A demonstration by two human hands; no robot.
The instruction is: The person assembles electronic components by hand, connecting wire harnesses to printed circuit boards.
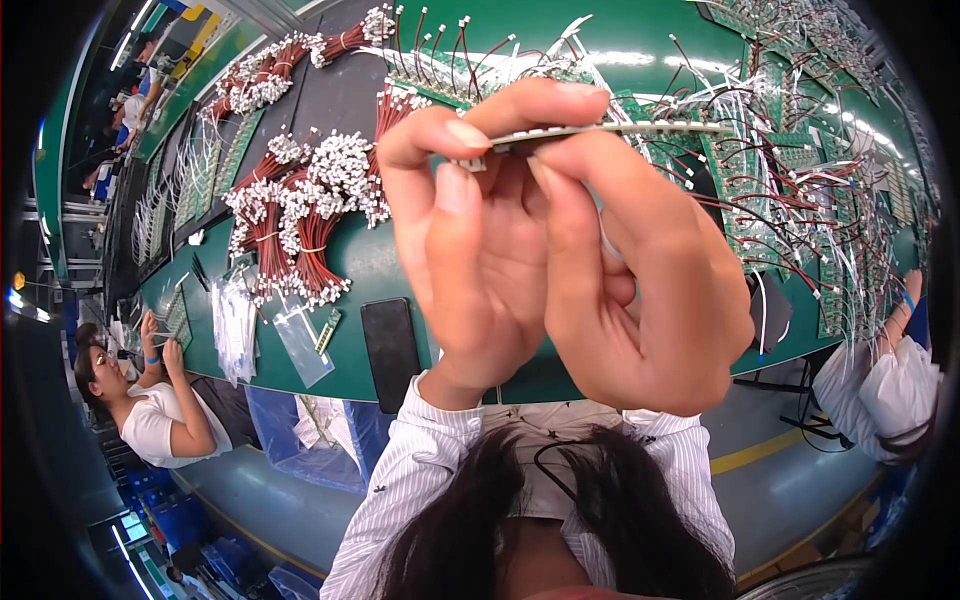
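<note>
Both hands are raised above the green table, close to the camera. Between them is a thin circuit board strip [672, 127], seen nearly edge-on, with small pale parts along it. My left hand [450, 250] has its thumb and index finger closed at the strip's left end, by a small whitish connector [474, 163]. My right hand [650, 270] pinches the strip near its middle with thumb and index finger, its other fingers curled in. The strip's right end sticks out past the right hand. The fingers hide part of its underside.
Bundles of red-brown wires [318, 240] with white plugs lie left, beside a black phone [390, 345], a plastic bag [302, 345] and a small green board [328, 332]. Wired circuit boards [790, 200] crowd the right. Co-workers sit at left [180, 415] and right [885, 370].
</note>
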